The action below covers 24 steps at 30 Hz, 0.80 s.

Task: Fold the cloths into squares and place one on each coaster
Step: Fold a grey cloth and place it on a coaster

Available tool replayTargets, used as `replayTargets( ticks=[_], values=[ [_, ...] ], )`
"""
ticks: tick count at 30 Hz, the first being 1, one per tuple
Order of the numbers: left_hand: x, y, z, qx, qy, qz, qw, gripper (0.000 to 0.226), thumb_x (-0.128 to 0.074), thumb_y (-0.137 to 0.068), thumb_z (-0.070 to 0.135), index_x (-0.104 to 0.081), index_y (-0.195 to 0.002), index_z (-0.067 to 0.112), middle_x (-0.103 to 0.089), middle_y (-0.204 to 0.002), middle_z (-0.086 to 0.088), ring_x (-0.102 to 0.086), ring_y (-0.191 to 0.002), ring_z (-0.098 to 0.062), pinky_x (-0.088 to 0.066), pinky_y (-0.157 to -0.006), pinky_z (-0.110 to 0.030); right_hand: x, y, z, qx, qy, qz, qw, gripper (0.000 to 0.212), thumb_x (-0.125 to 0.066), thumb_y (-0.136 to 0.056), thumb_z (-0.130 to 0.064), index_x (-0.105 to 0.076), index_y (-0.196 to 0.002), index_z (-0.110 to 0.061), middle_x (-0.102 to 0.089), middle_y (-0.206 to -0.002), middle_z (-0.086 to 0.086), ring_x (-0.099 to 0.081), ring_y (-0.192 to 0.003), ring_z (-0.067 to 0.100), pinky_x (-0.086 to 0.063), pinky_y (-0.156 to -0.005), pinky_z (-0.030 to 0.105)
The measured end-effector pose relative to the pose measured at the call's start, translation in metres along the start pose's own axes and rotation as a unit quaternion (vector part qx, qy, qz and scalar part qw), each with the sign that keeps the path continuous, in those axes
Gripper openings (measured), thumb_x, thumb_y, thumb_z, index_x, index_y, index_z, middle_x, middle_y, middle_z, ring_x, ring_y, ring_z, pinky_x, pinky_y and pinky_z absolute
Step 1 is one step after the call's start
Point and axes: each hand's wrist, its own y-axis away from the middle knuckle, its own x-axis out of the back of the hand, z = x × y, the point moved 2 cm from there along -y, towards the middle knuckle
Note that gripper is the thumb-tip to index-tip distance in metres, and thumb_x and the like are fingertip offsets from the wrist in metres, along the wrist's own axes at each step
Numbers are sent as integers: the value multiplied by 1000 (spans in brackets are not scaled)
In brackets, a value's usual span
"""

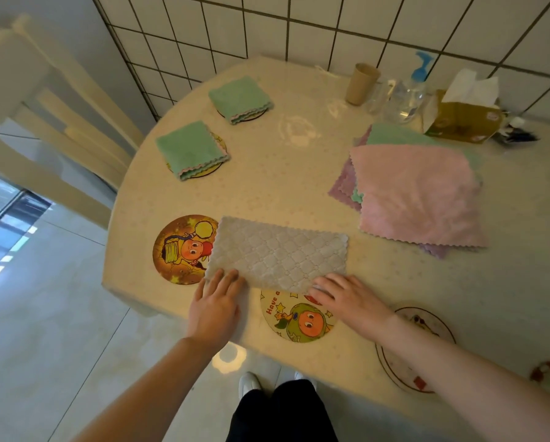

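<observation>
Cloth in hand: grey quilted cloth [280, 253], a long rectangle that looks folded once, flat on the table [299, 193] at about 6 o'clock; its left end overlaps the orange cartoon coaster [179, 250], its near edge covers the top of the green cartoon coaster [299, 315].
Left hand [214, 306]: fingers nearly straight, tips pressing the cloth's near-left corner; nothing gripped.
Right hand [351, 298]: fingers spread and flat on the near-right corner; whether any layer is pinched, cannot tell.
Step, judged: second fold due, short end over short end.
Risk 1: flat fingers may lift only the top layer; the first fold opens.
Risk 2: scalloped edges misalign, giving an oblong, not a square.
Risk 3: dragging the cloth could shift either coaster beneath it.
Risk 4: table edge close at 6 o'clock; a pulled corner may hang off.
Done so far: two green folded cloths [192, 149] [240, 98] on coasters at 10 and 11 o'clock.
Supply: stack of unfolded cloths [417, 196], pink on top, at 2 o'clock.
Bare coaster: patterned coaster [391, 358] at 5 o'clock, partly under the right forearm.
Far edge, 1 o'clock: paper cup [361, 84], pump bottle [409, 97], tissue box [461, 121]; well apart from the work.
</observation>
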Motion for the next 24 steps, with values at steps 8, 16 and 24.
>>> replayTargets(
  ticks=[8, 16, 24],
  values=[
    [1, -8, 66, -90, 25, 16, 996, 67, -71, -78, 31, -46, -138, 18, -49, -142, -4, -43, -133, -29, -37, -107, -44, 13, -6, 10, 17, -23, 113, 993, 35, -74, -66, -4, -63, -99, -10, -67, -98, 3, -64, -88, 21, -54, -76, 32],
    [1, -18, 120, -101, 139, 0, 985, 60, -36, -91, 44, -29, -148, 28, -32, -153, 3, -28, -142, -24, -28, -115, -40, 39, 19, 1, 152, -85, 143, 974, 19, -42, -94, -15, -60, -100, -13, -58, -96, 2, -55, -89, 16, -48, -81, 27],
    [-3, 19, 91, -264, 67, -2, 962, 49, -40, -96, 42, -36, -144, 31, -40, -149, 7, -36, -138, -19, -32, -111, -44, 15, 36, 43, 159, -32, 58, 985, 85, -65, -61, 13, -42, -138, -16, -48, -138, 2, -46, -126, 18, -39, -105, 28]
  ],
)
